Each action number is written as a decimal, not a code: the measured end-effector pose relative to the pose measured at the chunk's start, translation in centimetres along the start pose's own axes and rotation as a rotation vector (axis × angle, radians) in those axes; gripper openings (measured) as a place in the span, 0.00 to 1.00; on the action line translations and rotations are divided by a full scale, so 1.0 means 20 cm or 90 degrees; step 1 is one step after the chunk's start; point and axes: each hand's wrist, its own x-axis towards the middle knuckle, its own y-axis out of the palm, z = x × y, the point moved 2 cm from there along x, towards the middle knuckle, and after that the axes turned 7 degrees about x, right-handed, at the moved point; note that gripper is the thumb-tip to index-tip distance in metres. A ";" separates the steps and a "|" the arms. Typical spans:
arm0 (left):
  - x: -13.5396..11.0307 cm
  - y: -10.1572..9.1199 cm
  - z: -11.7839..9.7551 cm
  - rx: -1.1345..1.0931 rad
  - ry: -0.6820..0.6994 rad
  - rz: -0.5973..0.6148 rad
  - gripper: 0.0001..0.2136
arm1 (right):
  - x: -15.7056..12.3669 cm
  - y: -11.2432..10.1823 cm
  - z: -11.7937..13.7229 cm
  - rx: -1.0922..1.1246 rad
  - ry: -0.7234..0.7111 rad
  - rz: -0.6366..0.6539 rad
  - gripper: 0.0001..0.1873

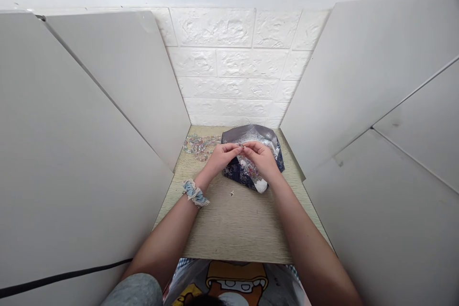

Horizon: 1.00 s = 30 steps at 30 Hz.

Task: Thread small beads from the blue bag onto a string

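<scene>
My left hand (223, 157) and my right hand (261, 157) meet fingertip to fingertip above an open bag. Both are closed in a pinch, and whatever lies between the fingertips is too small to make out. Under them the bag (234, 175) shows a dark blue patterned outside and a shiny silver lining. Small clear and reddish beads (250, 168) lie inside it, partly hidden by my right hand. To the left of the bag, strands of colourful beads (199, 146) are heaped on the table.
A tiny light-and-dark piece (232, 193) rests on the wooden table (236, 229) in front of the bag. White panels (118, 71) close in on the left and right (344, 81). A white brick-pattern wall (233, 64) stands behind. A black cable (64, 276) runs at lower left.
</scene>
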 end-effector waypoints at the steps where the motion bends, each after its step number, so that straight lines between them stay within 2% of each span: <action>1: 0.00 0.00 0.00 -0.001 0.000 -0.001 0.14 | 0.00 0.00 0.00 -0.007 -0.003 0.000 0.12; 19: 0.01 0.00 0.01 0.016 0.011 0.007 0.12 | -0.01 0.00 0.00 -0.073 -0.013 0.015 0.12; 25: 0.00 0.00 0.01 -0.010 -0.070 0.063 0.14 | -0.02 0.00 0.02 -0.146 -0.030 0.013 0.10; 30: 0.01 0.00 0.03 -0.049 -0.099 0.099 0.14 | -0.02 0.00 0.03 -0.237 -0.063 0.022 0.08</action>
